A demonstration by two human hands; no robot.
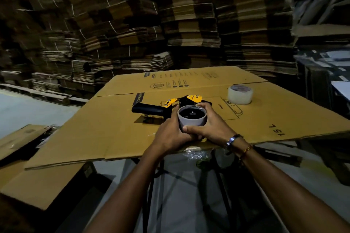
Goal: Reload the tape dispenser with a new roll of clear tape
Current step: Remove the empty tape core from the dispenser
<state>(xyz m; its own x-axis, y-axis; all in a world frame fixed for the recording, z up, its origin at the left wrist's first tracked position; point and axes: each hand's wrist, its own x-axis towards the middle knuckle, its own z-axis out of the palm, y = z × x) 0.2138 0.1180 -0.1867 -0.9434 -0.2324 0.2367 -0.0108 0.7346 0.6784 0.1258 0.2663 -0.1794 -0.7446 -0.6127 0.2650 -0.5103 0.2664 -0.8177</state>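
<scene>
A black and yellow tape dispenser (151,109) lies on its side on a flattened cardboard sheet (106,134), handle pointing left. On its hub sits a bare grey-white cardboard core (192,121), open end up. My left hand (170,134) curls round the core's left side. My right hand (210,126) wraps its right side, thumb across the front. A new roll of clear tape (240,94) stands on the sheet to the back right, apart from both hands.
Tall stacks of flattened cartons (170,24) wall in the back. Another cardboard sheet (37,181) lies lower at the left. Crumpled clear plastic (197,155) and black stand legs (217,176) show under the sheet's near edge.
</scene>
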